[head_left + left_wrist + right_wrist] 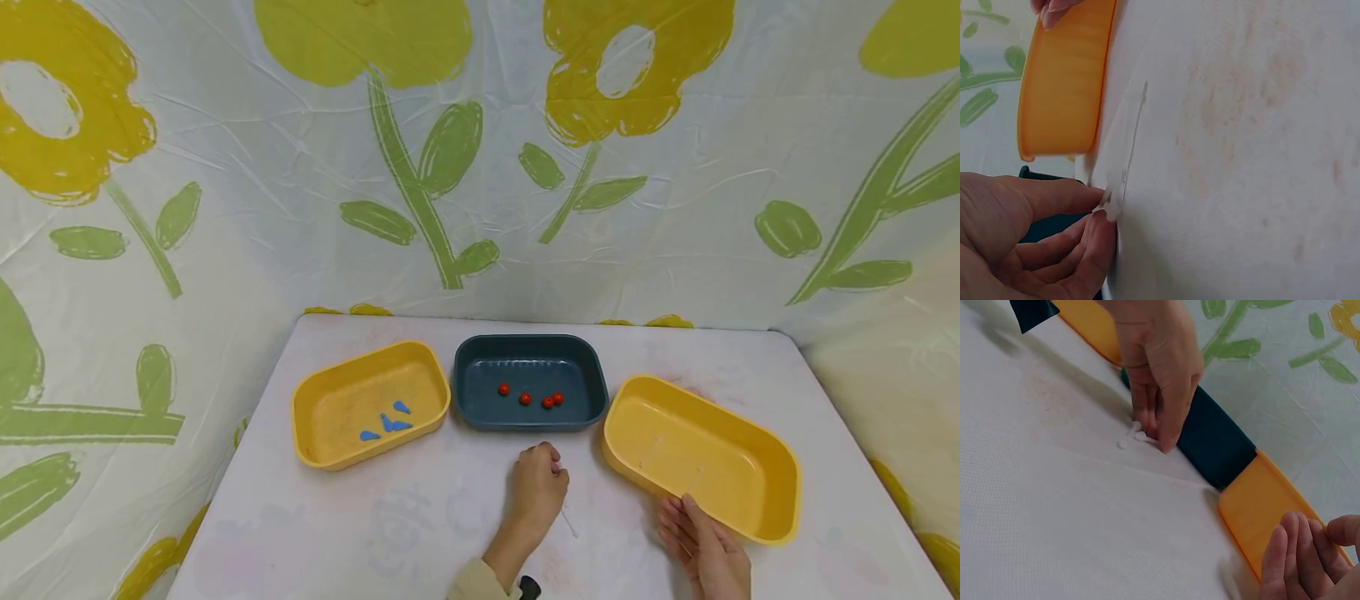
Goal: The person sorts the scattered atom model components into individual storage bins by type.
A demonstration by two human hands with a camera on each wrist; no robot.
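My left hand (538, 482) is over the table in front of the dark blue tray (531, 427). Its thumb and fingertips pinch a slim white cotton swab (1135, 429), largely hidden by the fingers. A thin white stick (1136, 134) shows beside those fingertips in the left wrist view. Resting at the front rim of the right yellow tray (750, 417) is my right hand (708, 542), its fingers fairly straight along the outer wall and its thumb near the rim. Two faint thin sticks lie inside this tray, one close to the thumb tip.
Several small red balls (526, 399) lie in the dark blue tray. The left yellow tray (322, 454) holds several blue drop-shaped pieces (369, 436). All three trays stand along the back of the white table (337, 533), before a flower-printed cloth (495, 275).
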